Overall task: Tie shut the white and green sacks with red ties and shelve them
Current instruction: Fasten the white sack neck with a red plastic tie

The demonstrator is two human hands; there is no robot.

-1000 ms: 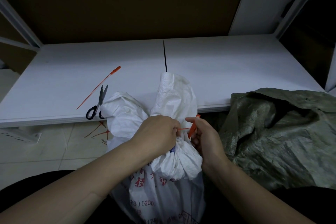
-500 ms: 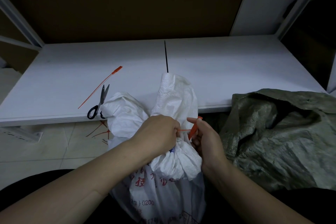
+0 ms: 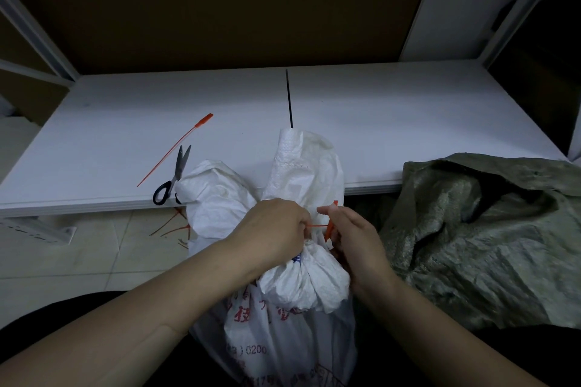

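The white sack [image 3: 292, 317] stands upright on the floor in front of the person, its long axis running straight up, its gathered neck bunched at about the height of the white shelf [image 3: 408, 122] edge and its loose mouth flaring above toward the shelf. The left hand [image 3: 276, 229] is closed in a fist around the neck, fingers curled tight and pinching the thin strap of a red tie [image 3: 327, 225]. That strap runs level, left to right, across the short gap to the right hand [image 3: 352, 239]. There the tie's flat head stands nearly upright, tipped a little to the right, nipped between thumb and forefinger; the other fingers are half curled against the sack.

The green sack [image 3: 481, 239] slumps just to the right, its mouth open and unfastened, leaning against the shelf edge.

On the shelf to the left a spare red tie [image 3: 176, 149] lies slantwise, its head pointing up and to the right. Scissors [image 3: 174, 176] lie beside it, blades pointing away, handles at the shelf's front edge touching the white sack's folded flap. A few red offcuts [image 3: 176, 229] lie on the tiled floor [image 3: 78, 261] below.
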